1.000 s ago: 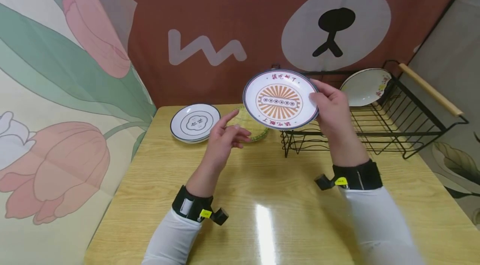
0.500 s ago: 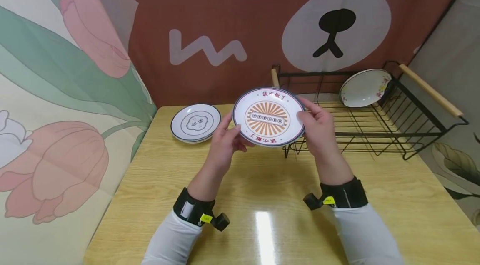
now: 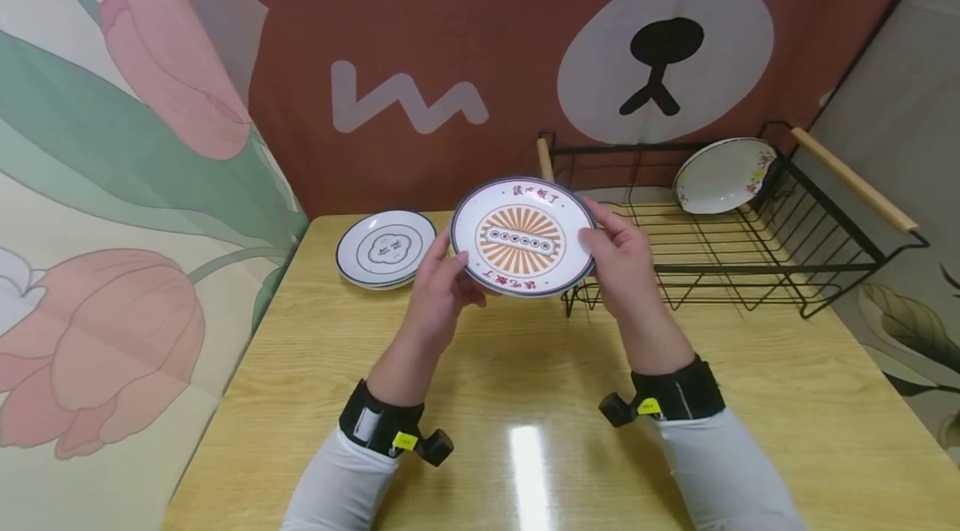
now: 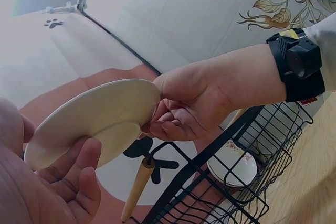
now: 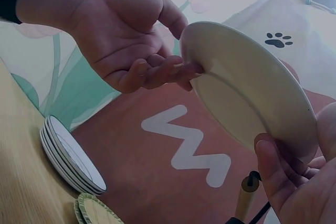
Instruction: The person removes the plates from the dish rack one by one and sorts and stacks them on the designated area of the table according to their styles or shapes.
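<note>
A white plate (image 3: 522, 191) with a dark blue rim, an orange sunburst and red lettering is held up above the table, its face tilted toward me. My left hand (image 3: 437, 285) grips its left edge, thumb on the face and fingers beneath. At the right edge my right hand (image 3: 621, 264) pinches the rim the same way. Both wrist views show the plain underside (image 4: 105, 111) with curled fingers against it. Left of the held plate sits a stack of white plates (image 3: 386, 247) with dark rims; the right wrist view shows several in that stack (image 5: 71, 153).
A black wire rack (image 3: 720, 264) with wooden handles stands at the right, and a floral bowl (image 3: 723, 174) leans inside it. In the right wrist view a woven green-edged basket (image 5: 94, 211) lies beside the stack. Printed cloths hang behind the wooden table (image 3: 322, 381).
My right hand has brought the plate left and down, away from the rack. My left hand, loose before, has taken hold of the plate's left edge. Lately both have shifted slightly left.
</note>
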{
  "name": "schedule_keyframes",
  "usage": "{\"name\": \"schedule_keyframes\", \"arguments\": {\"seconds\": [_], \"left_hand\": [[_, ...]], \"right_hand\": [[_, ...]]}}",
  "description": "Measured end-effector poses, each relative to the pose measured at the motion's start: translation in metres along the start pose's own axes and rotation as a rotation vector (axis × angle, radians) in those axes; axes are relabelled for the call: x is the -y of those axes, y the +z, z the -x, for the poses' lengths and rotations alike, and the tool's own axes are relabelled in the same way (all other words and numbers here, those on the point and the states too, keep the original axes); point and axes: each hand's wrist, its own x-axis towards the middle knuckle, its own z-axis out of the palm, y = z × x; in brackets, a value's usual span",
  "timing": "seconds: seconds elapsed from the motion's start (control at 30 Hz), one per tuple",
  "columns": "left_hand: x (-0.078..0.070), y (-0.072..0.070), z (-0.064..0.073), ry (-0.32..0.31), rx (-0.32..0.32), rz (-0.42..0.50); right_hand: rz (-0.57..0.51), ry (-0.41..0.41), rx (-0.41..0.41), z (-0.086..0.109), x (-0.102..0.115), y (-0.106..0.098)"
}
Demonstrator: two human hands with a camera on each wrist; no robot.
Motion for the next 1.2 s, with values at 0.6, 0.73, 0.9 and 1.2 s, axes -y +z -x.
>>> {"name": "schedule_keyframes", "arguments": {"seconds": [0.6,0.73,0.9,1.2], "left_hand": [[-0.006,-0.008,-0.002,0.064,-0.077,0.028],[-0.008,-0.012,-0.006,0.110,-0.077,0.060],[-0.010,-0.019,-0.012,0.140,-0.107,0.088],[-0.007,-0.041,-0.023,0.130,-0.235,0.053]], "right_hand": [[0.033,0.022,0.113,0.003,0.001,0.009],[0.030,0.028,0.175,0.002,0.004,0.019],[0.015,0.011,0.235,-0.005,-0.002,0.037],[0.015,0.027,0.192,-0.010,-0.022,0.076]]}}
